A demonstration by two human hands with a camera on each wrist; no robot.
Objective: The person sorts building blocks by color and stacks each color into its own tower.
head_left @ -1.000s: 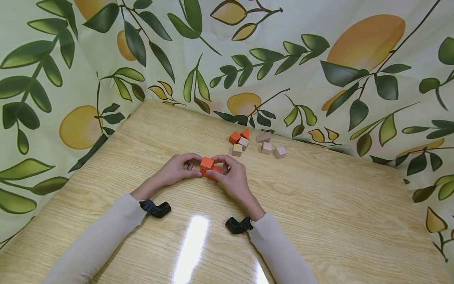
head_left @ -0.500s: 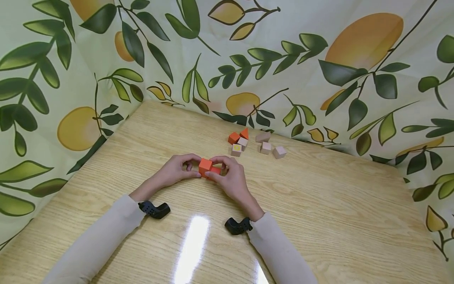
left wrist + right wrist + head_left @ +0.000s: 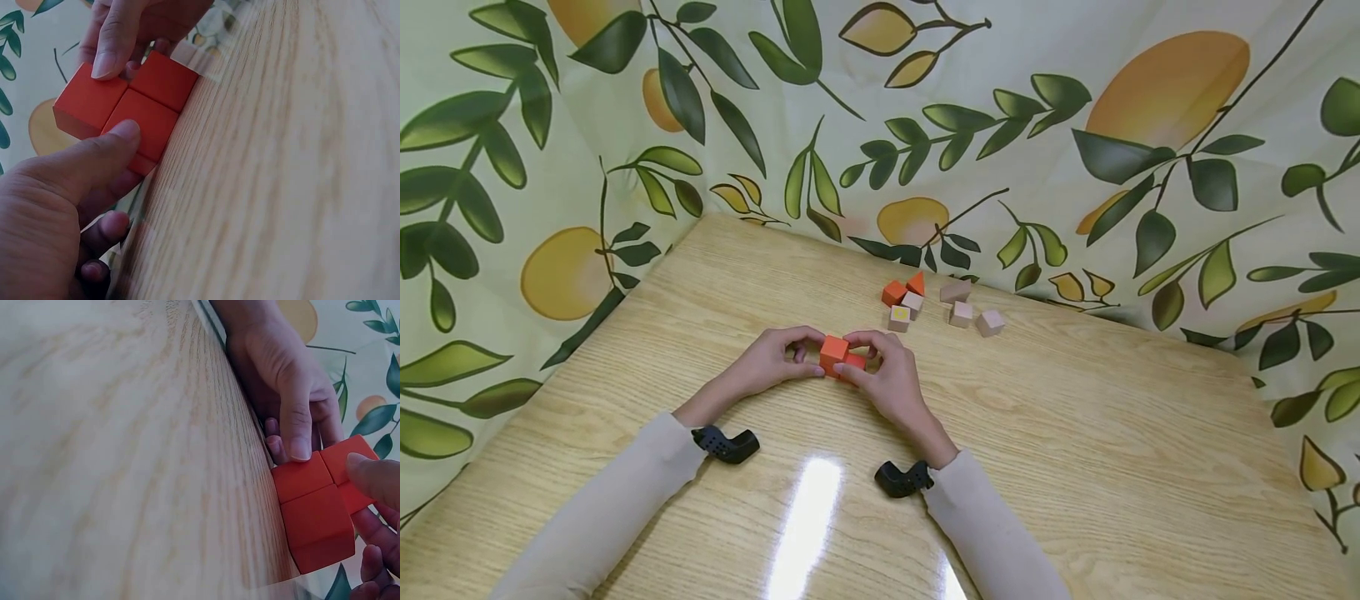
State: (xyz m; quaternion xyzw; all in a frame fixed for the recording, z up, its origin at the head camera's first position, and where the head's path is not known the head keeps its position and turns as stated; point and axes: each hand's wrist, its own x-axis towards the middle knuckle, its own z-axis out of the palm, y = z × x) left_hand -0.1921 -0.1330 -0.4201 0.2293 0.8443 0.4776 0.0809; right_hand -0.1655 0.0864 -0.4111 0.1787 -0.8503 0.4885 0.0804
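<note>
Three orange-red wooden cubes stand together on the table: two side by side and a top cube (image 3: 835, 346) stacked over the left one. My left hand (image 3: 769, 360) pinches the lower left cube (image 3: 150, 122), its thumb on the near face. From the other side, my right hand (image 3: 893, 377) pinches the top cube, thumb on its near face, as the right wrist view shows. The lower right cube (image 3: 317, 519) sits under my right hand, partly hidden by it in the head view. The three near faces look nearly flush in both wrist views.
Behind the hands lie another orange-red cube (image 3: 893, 292), an orange-red triangular block (image 3: 917, 283) and a pale cube with a yellow mark (image 3: 898, 318). Several plain pale blocks (image 3: 961, 313) lie beside them. A leaf-patterned cloth (image 3: 925, 142) borders the wooden table (image 3: 1075, 433).
The top cube sat slightly askew a second ago; now it lines up with the cube beneath it. Both hands have barely moved and keep their holds.
</note>
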